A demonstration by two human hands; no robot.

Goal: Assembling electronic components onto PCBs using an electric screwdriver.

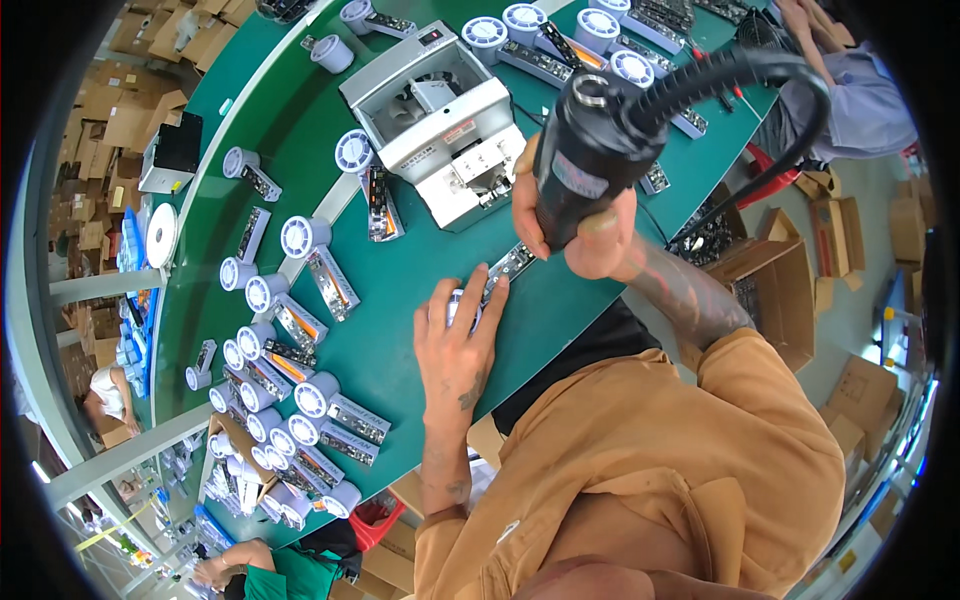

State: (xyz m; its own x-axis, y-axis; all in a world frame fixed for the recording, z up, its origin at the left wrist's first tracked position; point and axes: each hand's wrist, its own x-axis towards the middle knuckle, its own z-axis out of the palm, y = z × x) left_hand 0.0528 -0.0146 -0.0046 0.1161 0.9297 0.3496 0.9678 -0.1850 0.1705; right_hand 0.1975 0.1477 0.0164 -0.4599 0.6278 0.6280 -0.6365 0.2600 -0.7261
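Observation:
My right hand (598, 240) is wrapped round a thick black electric screwdriver (590, 150), its cord arching off to the right. The tool's tip is hidden behind its body and my fingers. On the green table, my left hand (455, 345) grips the round end of a pale fan-like device with a circuit-board handle (514, 262). The board reaches toward the screwdriver; whether the two touch cannot be seen. Just beyond my hands stands a grey and white screw feeder (450, 140) with an open top tray.
Several similar devices (325, 270) lie across the left of the bench (385, 300), crowding into a cardboard box (232, 428). More devices (535, 60) sit at the far side. A green conveyor belt (215, 200) curves along the left. Other people work at far right and lower left.

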